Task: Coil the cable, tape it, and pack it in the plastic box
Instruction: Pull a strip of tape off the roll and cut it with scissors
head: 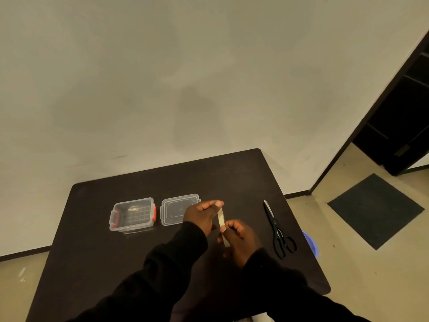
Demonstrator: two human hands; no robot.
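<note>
Dark sleeves lead to both hands above the table (97, 228): left hand (199, 216) and right hand (240, 240) each pinch one end of a pale tape strip (221, 217), held taut. Cable: not visible. Plastic box (132, 213) open, lid (178, 209) beside it; scissors (277, 231) right. Advice: keep the strip stretched so it cannot fold onto itself.

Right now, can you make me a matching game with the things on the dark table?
Things:
1. clear plastic box with red latches
2. clear plastic lid
3. black-handled scissors
4. pale strip of tape

Places:
A. held between both hands
B. far right on the table
C. farthest left, open
D. flat, right beside the box

Pairs: 1-C, 2-D, 3-B, 4-A
</note>
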